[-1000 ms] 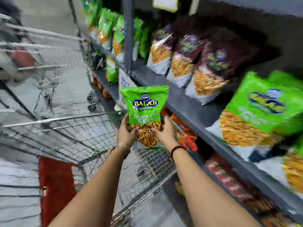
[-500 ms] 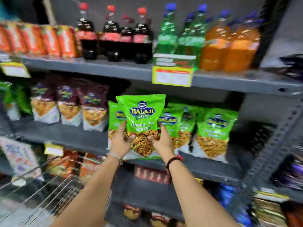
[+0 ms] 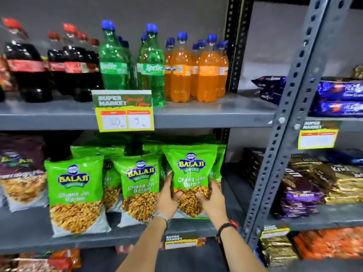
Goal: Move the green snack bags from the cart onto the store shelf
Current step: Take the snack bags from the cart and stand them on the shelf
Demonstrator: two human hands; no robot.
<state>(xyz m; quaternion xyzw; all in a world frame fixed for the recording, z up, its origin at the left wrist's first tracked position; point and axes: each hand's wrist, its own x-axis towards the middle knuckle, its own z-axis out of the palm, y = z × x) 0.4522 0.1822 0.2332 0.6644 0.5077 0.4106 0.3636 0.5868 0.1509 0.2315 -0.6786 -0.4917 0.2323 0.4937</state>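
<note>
I hold one green Balaji snack bag (image 3: 191, 169) upright with both hands at the right end of the middle grey shelf (image 3: 29, 228). My left hand (image 3: 168, 200) grips its lower left corner and my right hand (image 3: 213, 199) its lower right corner. The bag's bottom sits at about shelf level; whether it rests there I cannot tell. To its left stand other green bags of the same kind, one (image 3: 140, 185) right beside it and one (image 3: 75, 193) nearer the shelf's front edge, with more behind. The cart is out of view.
Dark maroon snack bags (image 3: 21, 169) fill the shelf's left end. Above are cola, green (image 3: 114, 59) and orange soda bottles and a yellow price tag (image 3: 123, 110). A perforated grey upright (image 3: 284, 122) stands right of my hands, with purple and gold packs beyond it.
The view swung from the cart to face the shelf. Both hands carried the green bag forward and to the right, to the end of the row of green bags.
</note>
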